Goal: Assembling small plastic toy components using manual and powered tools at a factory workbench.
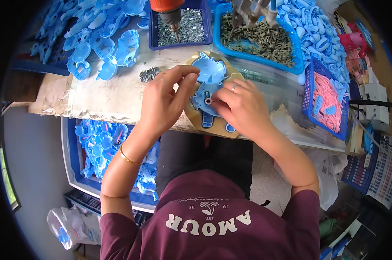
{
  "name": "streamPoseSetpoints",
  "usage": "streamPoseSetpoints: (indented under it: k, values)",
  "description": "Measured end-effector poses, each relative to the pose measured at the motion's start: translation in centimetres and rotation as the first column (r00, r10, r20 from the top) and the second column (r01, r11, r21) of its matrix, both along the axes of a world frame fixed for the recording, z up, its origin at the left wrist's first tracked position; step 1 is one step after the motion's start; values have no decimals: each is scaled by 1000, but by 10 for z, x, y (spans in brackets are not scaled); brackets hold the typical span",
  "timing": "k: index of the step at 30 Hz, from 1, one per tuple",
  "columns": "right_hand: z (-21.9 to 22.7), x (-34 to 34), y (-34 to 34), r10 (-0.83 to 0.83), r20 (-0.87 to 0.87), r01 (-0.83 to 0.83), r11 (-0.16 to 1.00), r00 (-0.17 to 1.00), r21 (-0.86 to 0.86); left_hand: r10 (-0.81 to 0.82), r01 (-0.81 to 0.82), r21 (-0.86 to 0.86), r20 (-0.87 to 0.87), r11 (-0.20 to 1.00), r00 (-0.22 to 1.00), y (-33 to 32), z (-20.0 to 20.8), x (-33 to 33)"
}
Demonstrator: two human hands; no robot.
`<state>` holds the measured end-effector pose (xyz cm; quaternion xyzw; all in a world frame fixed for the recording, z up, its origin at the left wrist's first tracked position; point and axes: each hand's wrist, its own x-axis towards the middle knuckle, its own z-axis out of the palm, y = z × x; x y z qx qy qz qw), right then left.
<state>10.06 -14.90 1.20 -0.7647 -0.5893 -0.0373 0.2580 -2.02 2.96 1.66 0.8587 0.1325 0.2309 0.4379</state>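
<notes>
A light blue plastic toy shell (209, 69), hollow side up, lies in a tan holding fixture (195, 119) at the table's front edge. Over its left side, my left hand (164, 93) has thumb and forefinger drawn together; whatever they may pinch is too small to make out. My right hand (243, 104) reaches in from the right, its fingers bent down and closed at the shell's lower half. Beside those fingertips sits a small ring-shaped part (208, 101) inside the shell. What the right fingers grip is hidden.
An orange power screwdriver (167, 17) hangs point down before a dark blue tray of small metal parts (151, 37). Right of it stands a blue tray of brownish metal pieces (265, 65). Blue shells (103, 43) pile left; a purple basket (308, 89) holds pink parts.
</notes>
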Motion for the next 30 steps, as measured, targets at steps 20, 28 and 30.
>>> streamPoseSetpoints:
  k: [20, 28, 30]
  values:
    - [4, 8, -13, 32, -107, -27, 998, 994, 54, -386, 372, 583, -106, 722, 916, -6, -19, -16]
    - [3, 4, -38, -208, -167, 201, 978, 964, -55, -368, 377, 555, -132, 742, 920, -10, -21, -17]
    - [5, 5, -39, -209, -148, 202, 977, 967, -64, -361, 373, 548, -134, 749, 923, -12, -19, -15]
